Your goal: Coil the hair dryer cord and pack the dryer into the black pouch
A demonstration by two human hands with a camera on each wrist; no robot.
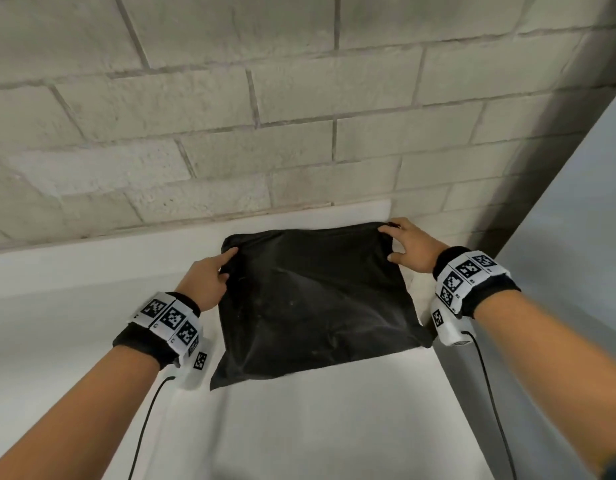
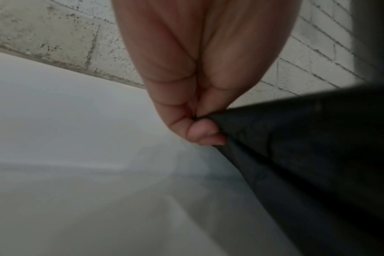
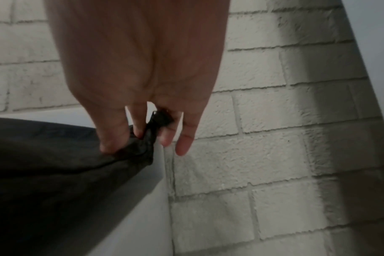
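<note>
Pinching the far corners of the black pouch, the fingers of the left hand and right hand each grasp bunched fabric. It lies flat on the white tabletop, close to the brick wall.

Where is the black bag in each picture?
Head: the black pouch lies mid-picture on the white surface, both hands pinching its far corners.
Left wrist: right side, below the left hand.
Right wrist: lower left, below the right hand.
Shared landmark: the brick wall.
</note>
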